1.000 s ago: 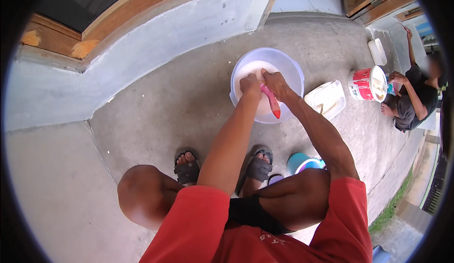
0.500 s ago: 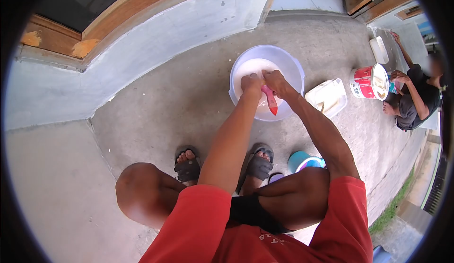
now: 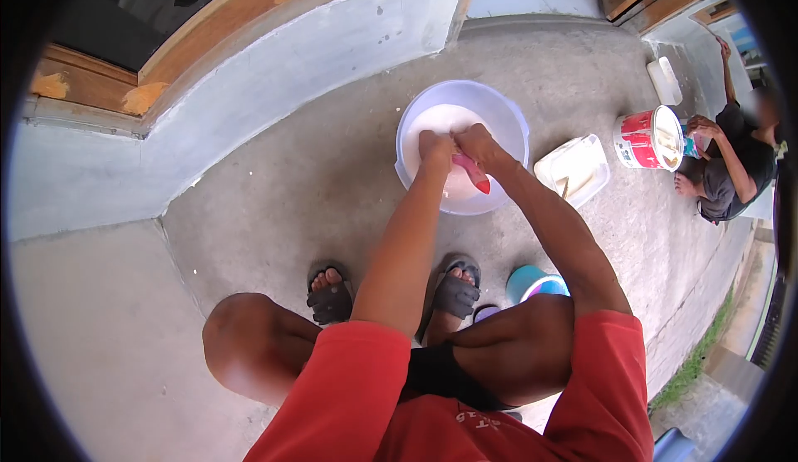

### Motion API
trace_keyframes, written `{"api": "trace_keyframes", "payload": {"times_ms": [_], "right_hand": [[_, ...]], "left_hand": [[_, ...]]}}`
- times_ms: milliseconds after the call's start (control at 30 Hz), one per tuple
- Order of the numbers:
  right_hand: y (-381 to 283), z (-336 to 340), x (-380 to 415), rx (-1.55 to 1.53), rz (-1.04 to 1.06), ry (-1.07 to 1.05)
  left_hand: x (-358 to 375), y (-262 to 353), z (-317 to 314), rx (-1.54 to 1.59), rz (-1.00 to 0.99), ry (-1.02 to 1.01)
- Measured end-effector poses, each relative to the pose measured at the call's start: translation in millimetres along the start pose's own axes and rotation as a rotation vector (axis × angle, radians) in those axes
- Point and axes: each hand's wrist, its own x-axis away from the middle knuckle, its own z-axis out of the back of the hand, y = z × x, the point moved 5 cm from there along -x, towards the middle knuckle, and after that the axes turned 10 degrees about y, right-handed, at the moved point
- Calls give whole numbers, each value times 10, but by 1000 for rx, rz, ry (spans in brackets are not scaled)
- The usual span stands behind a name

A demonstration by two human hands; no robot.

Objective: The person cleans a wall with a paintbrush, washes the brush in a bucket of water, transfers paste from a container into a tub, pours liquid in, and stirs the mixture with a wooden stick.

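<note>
A pale lavender basin (image 3: 522,142) stands on the concrete floor in front of my feet, with cloudy whitish liquid (image 3: 449,117) in it. Both my hands are down inside the basin, close together. Between them is a paintbrush with a pink, red-tipped handle (image 3: 474,175) slanting towards me; its bristle end is hidden by my fingers. My left hand (image 3: 435,146) is closed at the brush's head end. Wrapped round the brush from the other side is my right hand (image 3: 479,143), fingers bent and partly hidden.
Right of the basin lie a white tub (image 3: 573,169) with a stick-like tool and a red-and-white paint bucket (image 3: 638,140). A person (image 3: 736,154) sits beyond, one arm raised to the wall. A turquoise bucket (image 3: 524,283) stands by my knee; a white container (image 3: 664,81) sits farther back.
My hands have shifted slightly on the brush, and its handle now slants more to the right. The view has moved a little. The other person's raised arm is higher.
</note>
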Motion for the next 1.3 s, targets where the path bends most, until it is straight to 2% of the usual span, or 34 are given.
{"api": "trace_keyframes", "payload": {"times_ms": [33, 67, 100, 133, 200, 233, 333, 400, 433, 500, 533, 600, 667, 733, 767, 800, 833, 867, 933, 967, 1033, 1067, 1100, 1167, 1233, 1267, 1300], "right_hand": [[64, -146, -55, 375, 384, -11], [-134, -118, 35, 728, 545, -95], [-194, -70, 99, 700, 560, -119], [-279, -51, 154, 699, 561, -111], [-275, 139, 180, 307, -26, 91], [-241, 193, 135, 306, -27, 102], [-641, 524, 460, -192, -425, 24], [-975, 743, 741, -401, -590, -73], [-946, 773, 783, -387, -569, -146], [-980, 812, 913, -355, -500, -361], [-982, 857, 959, -351, -507, -356], [-1242, 1139, 1068, 135, -256, -338], [-1303, 1211, 1078, 249, -238, -282], [-1257, 1229, 960, 635, 62, -200], [-1341, 1292, 990, 528, -22, -188], [-1369, 1297, 1015, 538, -20, -190], [-1432, 1335, 1039, 556, 48, -126], [-1495, 1376, 1056, 576, 121, -62], [-1403, 1303, 1127, 586, 209, 11], [-1401, 1272, 1187, 581, 288, 90], [-1448, 1152, 1363, 598, 267, 90], [-1474, 1120, 1449, 606, 251, 102], [-1475, 1092, 1537, 703, 317, 137], [-1426, 1068, 1615, 745, 361, 116], [-1421, 1040, 1684, 815, 419, 61], [-1434, 1039, 1722, 822, 426, 49], [-1467, 1052, 1760, 832, 479, 67]], "left_hand": [[5, 32, 19, 3, -4, -2], [24, 73, 76, -233, -60, 9], [85, 125, 145, -475, -115, 20], [151, 190, 181, -476, -124, 21], [294, 368, 277, -646, -158, 167], [323, 430, 272, -646, -169, 164], [205, 368, 279, -566, -161, 222], [123, 276, 261, -240, -57, 189], [71, 224, 210, -238, -51, 186], [73, 160, 152, 1, 60, 267], [65, 121, 167, 2, 63, 259], [187, 229, 237, -48, 30, 180], [346, 348, 225, 12, 41, 173], [512, 476, 218, 76, 47, 168], [615, 479, 211, 168, 99, 162], [710, 475, 193, 258, 154, 158], [818, 459, 162, 275, 262, 186], [912, 445, 151, 291, 269, 187], [1116, 451, -47, 671, 302, -282], [1116, 453, -51, 680, 306, -284], [1171, 361, -151, 688, 433, -437], [1091, 288, -240, 840, 555, -419], [1058, 230, -282, 858, 624, -430], [951, 85, -316, 890, 695, -432], [919, -30, -361, 916, 850, -540], [935, -36, -313, 930, 855, -537], [957, -17, -281, 906, 762, -575]]}}
